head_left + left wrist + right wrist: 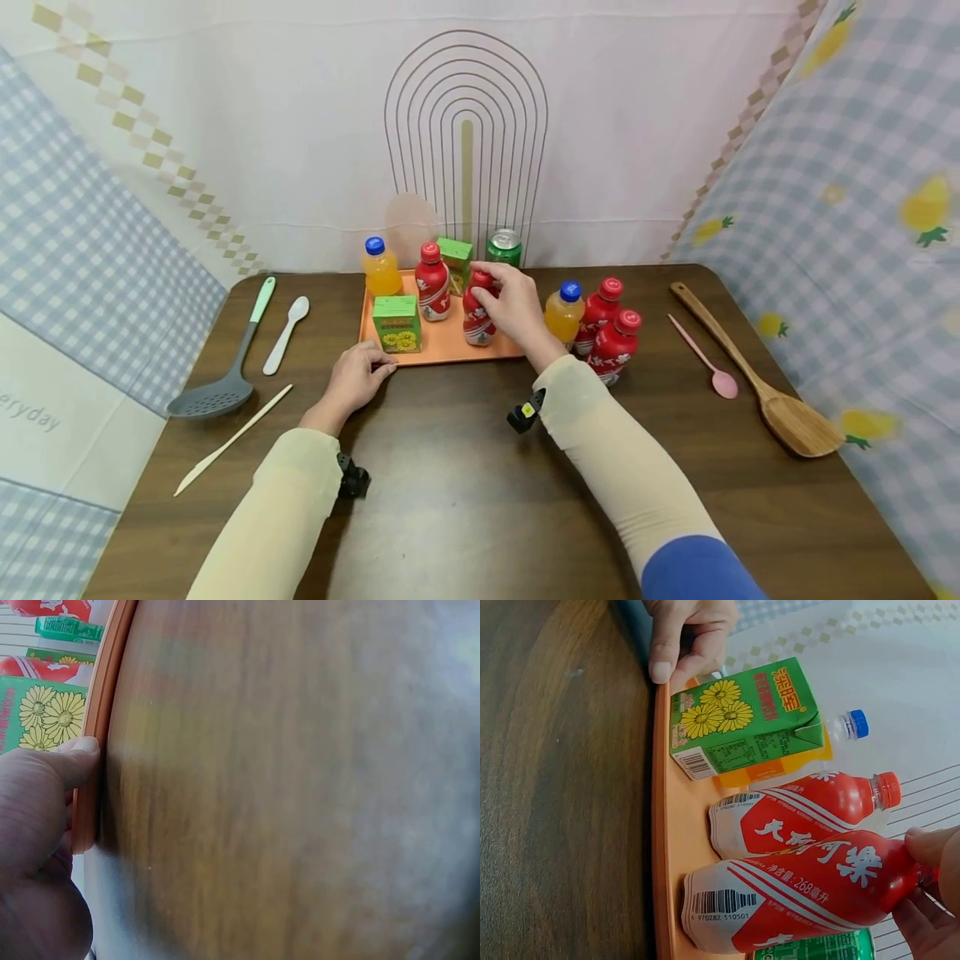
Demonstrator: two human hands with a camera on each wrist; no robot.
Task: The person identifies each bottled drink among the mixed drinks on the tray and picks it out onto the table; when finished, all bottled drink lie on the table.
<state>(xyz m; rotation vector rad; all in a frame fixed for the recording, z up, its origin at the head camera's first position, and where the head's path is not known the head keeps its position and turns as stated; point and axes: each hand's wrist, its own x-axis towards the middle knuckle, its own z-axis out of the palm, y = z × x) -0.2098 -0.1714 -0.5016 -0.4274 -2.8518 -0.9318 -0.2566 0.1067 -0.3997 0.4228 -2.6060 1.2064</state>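
My right hand (519,310) grips a red soda bottle (802,892) near its cap; the bottle stands upright on or just over an orange tray (444,353). At the tray's front left corner, my left hand (356,377) pinches the rim, thumb along its edge in the left wrist view. Beside that hand stands a green drink carton (397,325) with yellow flowers. Also on the tray are an orange juice bottle (383,271) with a blue cap, another red bottle (432,287) and a second green carton (454,250). A green can (504,247) is partly hidden behind my right hand.
Right of the tray stand a juice bottle (564,313) and two red bottles (613,343). A slotted turner (217,397), white spoon (285,337) and cream-coloured knife (232,440) lie left. A pink spoon (723,382) and wooden spatula (797,423) lie right.
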